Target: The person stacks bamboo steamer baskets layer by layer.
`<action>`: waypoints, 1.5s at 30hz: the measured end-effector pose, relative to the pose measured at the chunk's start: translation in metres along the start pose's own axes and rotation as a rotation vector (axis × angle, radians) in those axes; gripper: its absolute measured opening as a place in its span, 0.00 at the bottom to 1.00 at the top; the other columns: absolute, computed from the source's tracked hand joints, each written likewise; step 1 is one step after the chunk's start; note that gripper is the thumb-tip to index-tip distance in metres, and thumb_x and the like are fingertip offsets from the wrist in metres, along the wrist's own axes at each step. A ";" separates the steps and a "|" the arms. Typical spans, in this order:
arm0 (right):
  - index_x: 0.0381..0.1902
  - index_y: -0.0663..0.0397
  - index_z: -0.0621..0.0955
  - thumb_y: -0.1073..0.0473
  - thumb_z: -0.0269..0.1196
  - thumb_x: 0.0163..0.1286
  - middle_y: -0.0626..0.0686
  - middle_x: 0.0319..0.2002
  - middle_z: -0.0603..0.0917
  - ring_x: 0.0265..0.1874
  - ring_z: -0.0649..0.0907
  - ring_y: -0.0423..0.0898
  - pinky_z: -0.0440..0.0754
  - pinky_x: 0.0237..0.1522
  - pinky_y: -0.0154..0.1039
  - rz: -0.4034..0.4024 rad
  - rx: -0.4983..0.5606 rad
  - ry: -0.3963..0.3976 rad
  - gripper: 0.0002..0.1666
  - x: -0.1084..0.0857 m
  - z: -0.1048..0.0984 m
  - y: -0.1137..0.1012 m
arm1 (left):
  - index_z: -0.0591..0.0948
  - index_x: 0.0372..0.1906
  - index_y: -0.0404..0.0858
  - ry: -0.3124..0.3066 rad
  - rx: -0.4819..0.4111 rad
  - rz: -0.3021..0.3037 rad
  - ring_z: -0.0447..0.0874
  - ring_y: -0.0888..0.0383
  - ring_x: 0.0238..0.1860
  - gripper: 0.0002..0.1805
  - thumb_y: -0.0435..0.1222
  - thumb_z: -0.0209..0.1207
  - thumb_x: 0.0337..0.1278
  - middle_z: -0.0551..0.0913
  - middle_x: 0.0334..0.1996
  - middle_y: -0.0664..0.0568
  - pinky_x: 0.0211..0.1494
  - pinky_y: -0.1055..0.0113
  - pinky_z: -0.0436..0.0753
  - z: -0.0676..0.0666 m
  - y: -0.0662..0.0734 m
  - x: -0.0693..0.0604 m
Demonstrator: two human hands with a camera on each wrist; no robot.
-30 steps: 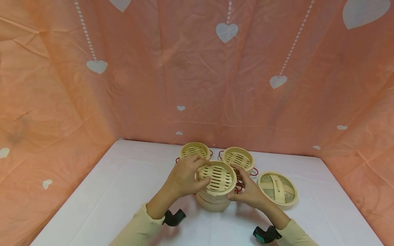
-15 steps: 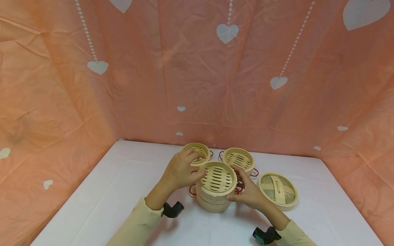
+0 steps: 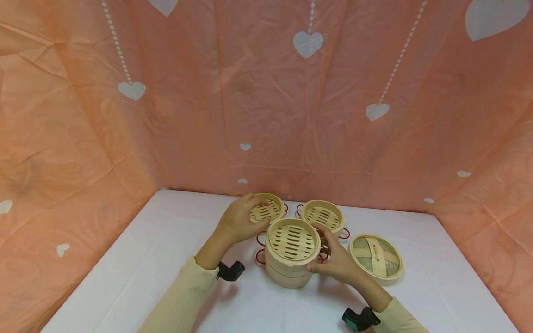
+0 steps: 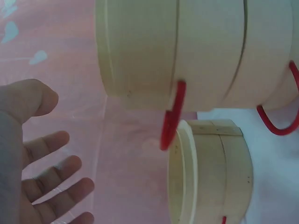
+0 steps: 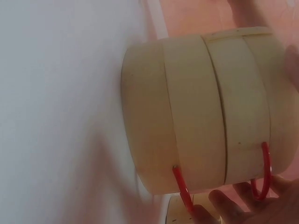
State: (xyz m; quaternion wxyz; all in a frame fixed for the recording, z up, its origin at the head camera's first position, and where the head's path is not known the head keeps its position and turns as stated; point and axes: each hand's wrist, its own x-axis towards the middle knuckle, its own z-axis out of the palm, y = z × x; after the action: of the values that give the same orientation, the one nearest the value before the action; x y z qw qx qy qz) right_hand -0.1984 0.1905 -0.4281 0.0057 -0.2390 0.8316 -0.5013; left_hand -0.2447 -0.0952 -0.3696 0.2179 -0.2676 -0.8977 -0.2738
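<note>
A two-tier steamer stack (image 3: 291, 254) stands upright mid-table (image 3: 187, 240). It looks light, stiff and not slippery; gripping the walls across both tiers should be surer than the red loops (image 5: 267, 163). The right hand (image 3: 337, 262) holds its right side. The left hand (image 3: 241, 219), fingers apart, grips nothing near the back-left steamer (image 3: 271, 211). Rightward: another steamer (image 3: 322, 217), a lid (image 3: 378, 259).

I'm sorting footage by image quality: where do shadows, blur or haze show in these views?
Head view: fairly crisp, slots on the front steamer stack readable, soft shadows on the white table; left wrist view: soft overall, the central red handle blurred; right wrist view: dim and hazy, a broad soft shadow across the table, fingers soft-edged.
</note>
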 end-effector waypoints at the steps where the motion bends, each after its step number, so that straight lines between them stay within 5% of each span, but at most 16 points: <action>1: 0.73 0.53 0.55 0.54 0.78 0.45 0.59 0.60 0.74 0.56 0.76 0.56 0.77 0.51 0.42 -0.003 -0.003 0.002 0.62 0.000 0.000 0.000 | 0.83 0.45 0.44 0.000 -0.009 0.001 0.82 0.49 0.43 0.18 0.43 0.67 0.45 0.82 0.42 0.49 0.47 0.54 0.80 0.000 -0.001 0.001; 15: 0.72 0.57 0.56 0.55 0.78 0.46 0.60 0.60 0.73 0.55 0.77 0.56 0.76 0.53 0.49 -0.036 -0.016 0.003 0.61 0.002 0.000 0.000 | 0.84 0.44 0.42 0.000 -0.024 0.005 0.82 0.49 0.44 0.17 0.41 0.67 0.44 0.83 0.42 0.49 0.49 0.54 0.79 0.016 -0.021 0.007; 25: 0.72 0.56 0.56 0.55 0.78 0.46 0.59 0.60 0.73 0.55 0.76 0.55 0.76 0.54 0.50 -0.014 -0.013 0.008 0.60 0.002 0.000 0.004 | 0.84 0.40 0.40 0.032 -0.026 0.060 0.83 0.51 0.41 0.14 0.37 0.66 0.43 0.84 0.39 0.52 0.45 0.57 0.80 0.031 -0.039 0.005; 39: 0.72 0.56 0.57 0.55 0.78 0.46 0.59 0.59 0.74 0.53 0.77 0.50 0.76 0.53 0.45 -0.010 -0.032 0.011 0.61 0.001 0.001 0.002 | 0.84 0.40 0.39 -0.035 0.010 0.059 0.83 0.50 0.40 0.18 0.39 0.68 0.38 0.84 0.39 0.51 0.45 0.55 0.80 0.043 -0.053 0.003; 45: 0.72 0.57 0.57 0.53 0.78 0.47 0.60 0.59 0.74 0.53 0.77 0.54 0.75 0.52 0.51 -0.040 -0.030 0.009 0.60 0.001 0.001 0.003 | 0.84 0.40 0.41 -0.090 0.004 0.030 0.82 0.52 0.37 0.20 0.42 0.70 0.35 0.84 0.40 0.52 0.44 0.57 0.79 0.048 -0.057 0.003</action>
State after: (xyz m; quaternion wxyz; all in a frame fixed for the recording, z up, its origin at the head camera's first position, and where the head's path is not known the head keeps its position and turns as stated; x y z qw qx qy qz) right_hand -0.2007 0.1907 -0.4306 -0.0117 -0.2534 0.8342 -0.4897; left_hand -0.2928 -0.1048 -0.4259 0.1820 -0.2924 -0.9031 -0.2563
